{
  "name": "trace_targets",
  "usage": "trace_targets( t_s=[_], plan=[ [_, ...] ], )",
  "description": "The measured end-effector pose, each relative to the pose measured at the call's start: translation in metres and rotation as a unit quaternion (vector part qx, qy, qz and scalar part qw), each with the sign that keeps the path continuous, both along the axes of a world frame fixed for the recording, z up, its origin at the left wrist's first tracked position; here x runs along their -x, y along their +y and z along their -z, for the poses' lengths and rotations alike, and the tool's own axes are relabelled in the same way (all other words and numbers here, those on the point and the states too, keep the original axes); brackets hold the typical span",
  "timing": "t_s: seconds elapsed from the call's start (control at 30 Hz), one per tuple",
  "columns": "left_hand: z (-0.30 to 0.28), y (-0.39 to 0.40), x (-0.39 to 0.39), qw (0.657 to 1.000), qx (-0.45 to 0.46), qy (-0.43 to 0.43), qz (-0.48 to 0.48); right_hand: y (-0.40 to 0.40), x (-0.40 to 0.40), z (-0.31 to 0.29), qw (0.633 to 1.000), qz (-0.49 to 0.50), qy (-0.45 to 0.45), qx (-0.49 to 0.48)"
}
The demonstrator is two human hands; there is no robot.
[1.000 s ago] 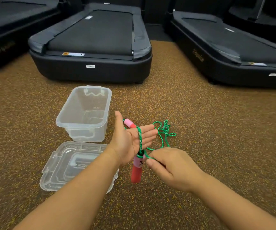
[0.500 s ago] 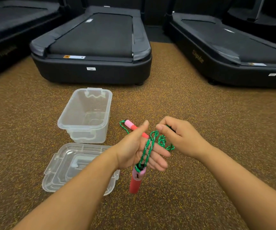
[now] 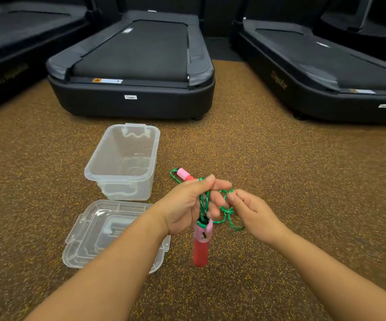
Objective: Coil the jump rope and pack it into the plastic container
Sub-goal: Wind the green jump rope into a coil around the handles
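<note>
Your left hand (image 3: 188,206) is curling round the green cord (image 3: 203,201), thumb tip pressing the wraps against the fingers. The cord is running lengthwise across the palm, thumb side to heel. One red-and-pink handle (image 3: 201,245) is hanging straight down below that hand, long axis vertical; the other handle (image 3: 185,175) is poking out beyond the thumb, up and to the left, tilted.

Your right hand (image 3: 248,213) is sitting just beside the left, to its right, fingertips pinching a loose strand of the same cord. A small slack tangle (image 3: 230,216) is dangling between and under the two hands, so little looks left to wind.

The relation that matters: the plastic container (image 3: 122,158) is lying forward-left of your left hand, open, mouth up, long axis pointing away from you. The left hand is the nearer one and is carrying the bundle, so a likely drop-in is forward and left. The hanging handle is long; lying it along the container's length should fit better.

The lid (image 3: 90,237) is lying on the floor below-left of the left hand, under your forearm.
</note>
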State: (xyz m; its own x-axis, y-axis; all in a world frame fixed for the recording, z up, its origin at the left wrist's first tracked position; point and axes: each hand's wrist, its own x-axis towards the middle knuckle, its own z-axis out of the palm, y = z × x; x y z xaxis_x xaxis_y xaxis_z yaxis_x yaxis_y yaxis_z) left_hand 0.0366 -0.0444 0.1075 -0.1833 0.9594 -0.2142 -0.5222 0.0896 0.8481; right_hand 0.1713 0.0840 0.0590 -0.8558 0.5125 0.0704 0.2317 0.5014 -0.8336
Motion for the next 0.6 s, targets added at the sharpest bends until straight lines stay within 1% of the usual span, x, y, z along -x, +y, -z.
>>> trace_targets(
  t_s=[0.17, 0.37, 0.5, 0.6],
  plan=[
    [0.008, 0.005, 0.002, 0.996, 0.007, -0.024, -0.083, -0.024, -0.004, 0.010, 0.998, -0.016, -0.029, -0.053],
    [0.009, 0.006, 0.012, 0.988, -0.021, -0.043, -0.147, -0.043, -0.008, 0.005, 0.977, -0.072, -0.088, -0.181],
    [0.010, 0.006, 0.018, 0.988, 0.005, -0.008, -0.152, -0.051, -0.011, -0.012, 0.969, -0.105, -0.045, -0.219],
    [0.008, 0.005, 0.018, 0.993, 0.050, 0.009, -0.103, -0.050, -0.008, -0.029, 0.969, -0.119, -0.009, -0.218]
  ],
)
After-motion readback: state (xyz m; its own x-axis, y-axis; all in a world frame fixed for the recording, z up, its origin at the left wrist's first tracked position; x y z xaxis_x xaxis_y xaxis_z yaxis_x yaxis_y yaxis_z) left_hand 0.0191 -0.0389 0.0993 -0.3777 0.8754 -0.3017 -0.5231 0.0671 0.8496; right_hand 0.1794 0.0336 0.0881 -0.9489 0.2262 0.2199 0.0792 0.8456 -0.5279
